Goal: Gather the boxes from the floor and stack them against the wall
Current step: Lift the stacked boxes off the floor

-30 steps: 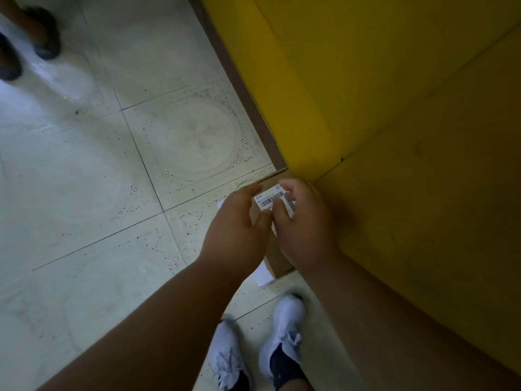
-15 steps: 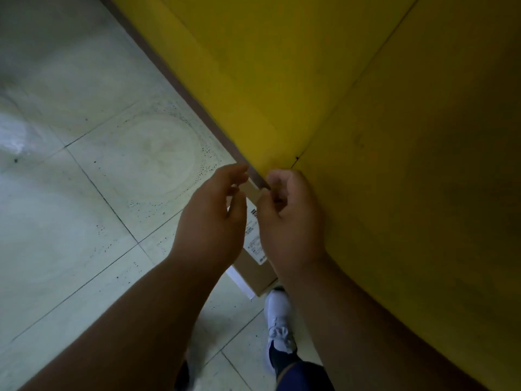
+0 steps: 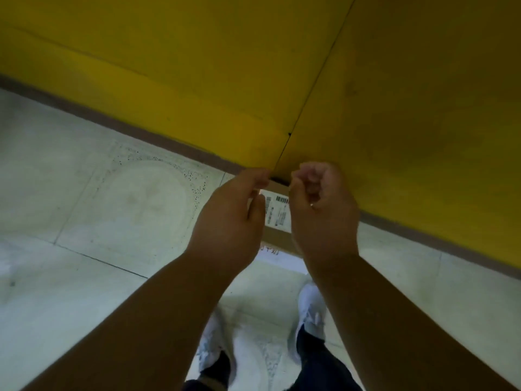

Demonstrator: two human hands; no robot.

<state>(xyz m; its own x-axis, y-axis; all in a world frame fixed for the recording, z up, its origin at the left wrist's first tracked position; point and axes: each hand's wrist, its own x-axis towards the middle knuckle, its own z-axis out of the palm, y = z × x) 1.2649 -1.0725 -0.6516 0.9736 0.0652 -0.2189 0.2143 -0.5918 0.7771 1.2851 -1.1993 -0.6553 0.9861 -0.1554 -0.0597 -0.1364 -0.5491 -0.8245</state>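
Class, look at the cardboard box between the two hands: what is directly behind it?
Behind the cardboard box rises the yellow wall. Whether they touch is hidden by the left hand and right hand.

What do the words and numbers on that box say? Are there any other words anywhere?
White label on the box: has a barcode and lines of print, too small and blurred to read.
Red marks on the box's near edge: maybe handwriting, too blurred to read.
Wall, floor and shoes: no words that I can see.
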